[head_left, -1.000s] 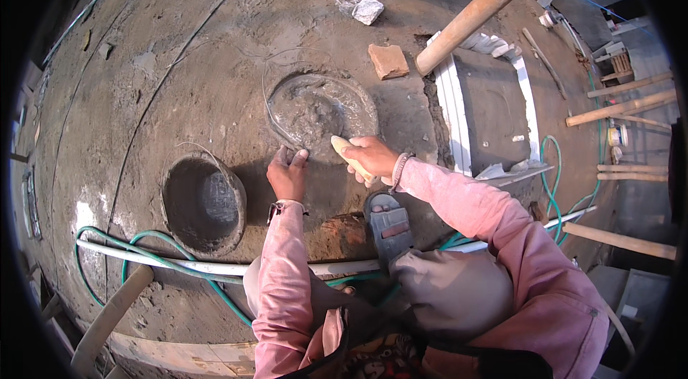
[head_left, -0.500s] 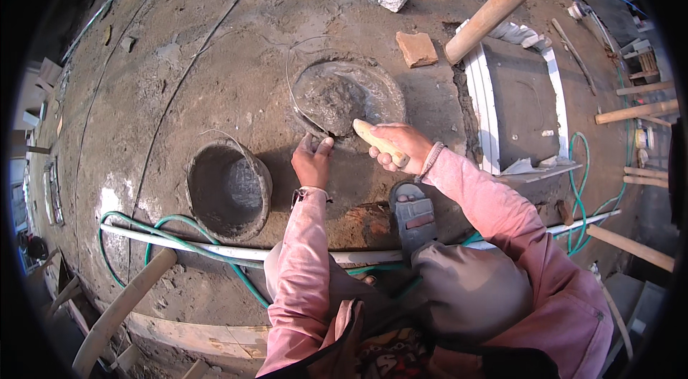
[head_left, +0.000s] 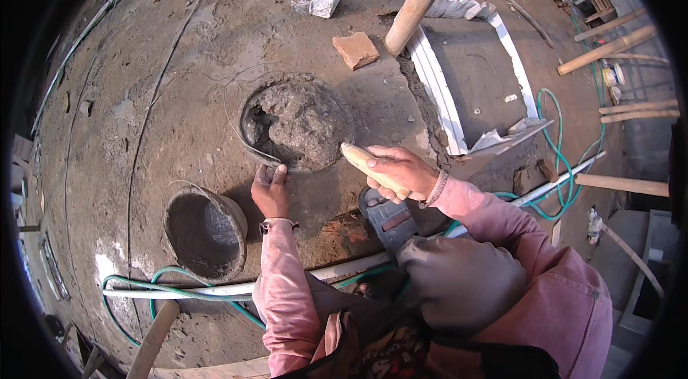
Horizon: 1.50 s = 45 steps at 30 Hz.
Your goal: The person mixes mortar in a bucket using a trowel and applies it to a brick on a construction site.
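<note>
Wet grey mortar [head_left: 308, 121] lies heaped in a shallow round pan [head_left: 246, 136] on the ground in front of me. A dark gap shows between the mortar and the pan's left wall. My left hand [head_left: 271, 194] pinches the pan's near-left rim between thumb and fingers. Close to the pan's near-right side, my right hand [head_left: 403, 172] is wrapped round a pale wooden handle [head_left: 358, 158]. No blade or head of that tool can be made out. A mortar-coated bucket [head_left: 208, 232] leans open-mouthed to the left of my left forearm.
A white-edged rectangular frame [head_left: 435, 99] stands right, beside a slanting wooden pole [head_left: 423, 6]. A broken brick [head_left: 355, 50] and a white lump [head_left: 325, 3] lie beyond the pan. A white pipe [head_left: 358, 266] and green hose [head_left: 548, 146] run near my sandalled foot [head_left: 388, 219].
The view has shifted, so the scene sits further left. Mortar now covers the pan's right side, where wet bare surface showed before, and a dark gap has opened on the left. Both grips are kept.
</note>
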Available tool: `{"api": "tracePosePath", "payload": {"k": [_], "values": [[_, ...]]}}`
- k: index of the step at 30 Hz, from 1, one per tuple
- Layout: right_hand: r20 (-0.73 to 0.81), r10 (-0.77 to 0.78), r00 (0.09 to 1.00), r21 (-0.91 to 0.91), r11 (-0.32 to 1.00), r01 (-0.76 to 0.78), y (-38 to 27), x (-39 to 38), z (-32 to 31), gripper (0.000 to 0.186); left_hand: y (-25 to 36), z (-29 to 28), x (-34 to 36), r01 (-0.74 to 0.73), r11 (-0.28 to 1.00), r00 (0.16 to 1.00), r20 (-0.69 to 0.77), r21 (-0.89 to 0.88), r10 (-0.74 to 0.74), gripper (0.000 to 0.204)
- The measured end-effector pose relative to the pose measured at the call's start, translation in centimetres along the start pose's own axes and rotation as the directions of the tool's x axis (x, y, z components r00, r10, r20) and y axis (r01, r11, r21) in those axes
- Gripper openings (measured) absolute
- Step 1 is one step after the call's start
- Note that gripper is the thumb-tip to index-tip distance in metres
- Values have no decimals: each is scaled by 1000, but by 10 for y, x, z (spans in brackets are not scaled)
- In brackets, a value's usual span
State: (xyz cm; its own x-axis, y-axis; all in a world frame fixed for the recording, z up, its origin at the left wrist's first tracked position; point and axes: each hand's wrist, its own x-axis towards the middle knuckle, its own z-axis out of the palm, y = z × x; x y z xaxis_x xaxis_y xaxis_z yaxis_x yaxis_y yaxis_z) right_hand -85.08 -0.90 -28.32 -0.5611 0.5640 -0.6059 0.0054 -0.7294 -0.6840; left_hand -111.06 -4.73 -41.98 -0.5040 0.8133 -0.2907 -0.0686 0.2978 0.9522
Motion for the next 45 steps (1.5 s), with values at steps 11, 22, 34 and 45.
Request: {"api": "tracePosePath", "payload": {"k": [11, 22, 34, 45], "values": [[-380, -50, 924, 154, 981, 117, 26, -96, -91, 34, 6, 8, 0, 57, 990, 996, 77, -132, -47, 26], [-797, -334, 503, -531, 785, -320, 27, 69, -233, 42, 8, 7, -3, 22, 995, 999, 46, -102, -18, 28], [-664, -626, 408, -729, 419, -542, 66, 108, -223, 57, 4, -2, -1, 28, 993, 999, 27, -114, -25, 32], [-441, -810, 386, -895, 366, -255, 94, 43, -219, 60, 7, 12, -3, 39, 986, 997, 74, -163, -28, 23]]}}
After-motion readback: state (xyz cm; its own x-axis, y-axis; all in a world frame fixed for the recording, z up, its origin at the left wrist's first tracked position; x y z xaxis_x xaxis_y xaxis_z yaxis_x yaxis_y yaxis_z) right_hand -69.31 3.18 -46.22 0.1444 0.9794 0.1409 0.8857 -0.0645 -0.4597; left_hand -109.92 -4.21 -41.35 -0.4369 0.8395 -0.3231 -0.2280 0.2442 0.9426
